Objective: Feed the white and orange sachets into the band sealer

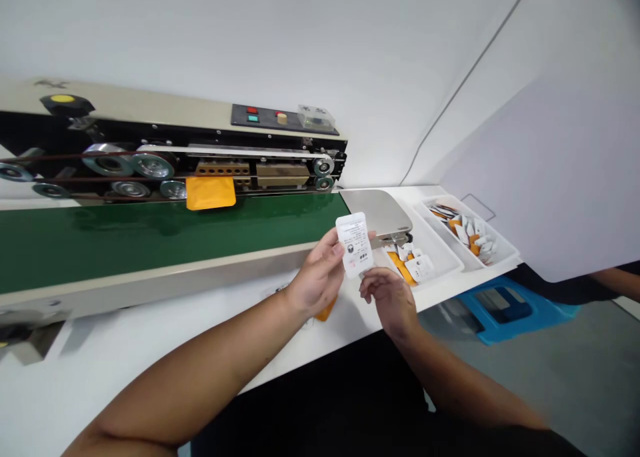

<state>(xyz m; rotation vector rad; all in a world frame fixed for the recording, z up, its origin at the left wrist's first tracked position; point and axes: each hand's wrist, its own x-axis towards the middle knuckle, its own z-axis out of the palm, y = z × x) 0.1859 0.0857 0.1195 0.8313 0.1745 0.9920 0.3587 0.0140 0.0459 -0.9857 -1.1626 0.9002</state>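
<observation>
One white sachet (355,244) in left hand (319,275).

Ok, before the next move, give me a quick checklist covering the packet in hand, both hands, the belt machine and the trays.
1. White packet held: ok; the left hand grips it, thumb on its front.
2. Printed side towards the camera: ok; the small print is too fine to read.
3. Right hand touching the packet: cannot tell; its fingers are curled by the lower edge.
4. Orange packet out of the machine: not ok; it sits at the front, above the green belt.
5. Belt running: cannot tell from one still picture.
6. Packets in both trays: ok; the near tray and far tray each hold some.
</observation>
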